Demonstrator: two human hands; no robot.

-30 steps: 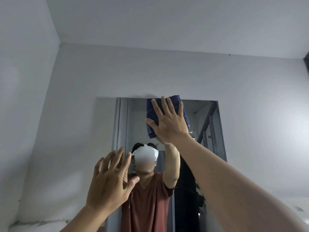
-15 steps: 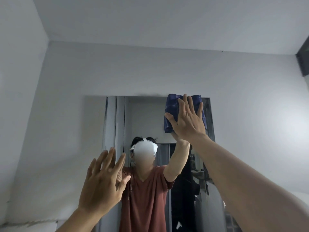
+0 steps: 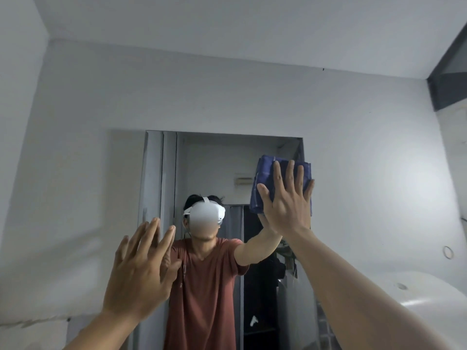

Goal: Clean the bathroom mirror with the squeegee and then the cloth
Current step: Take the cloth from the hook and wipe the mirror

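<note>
In the head view, the mirror (image 3: 214,162) hangs on the pale wall (image 3: 75,152) straight ahead. The right hand (image 3: 285,205) is raised to the mirror's upper right edge. Its fingers are straight and slightly spread, and the palm presses a folded blue cloth (image 3: 264,170) flat against the glass. Nothing is gripped; the cloth is only pinned between the palm and the mirror, and its right side reaches the mirror's right border.

The left hand (image 3: 139,271) is held up in front of the mirror's lower left part, with the fingers extended and fanned and nothing in it. I cannot tell whether its fingertips touch the glass or hover just off it.

No squeegee shows anywhere near the mirror. Since the cloth is already on the glass, the squeegee stage looks finished and the task seems to be in its second stage. The cloth sits high on the right side, so the middle and lower parts of the mirror probably remain to be wiped. The glass shows no clear streaks or wet patches, so how much has been wiped cannot be read from it.
</note>
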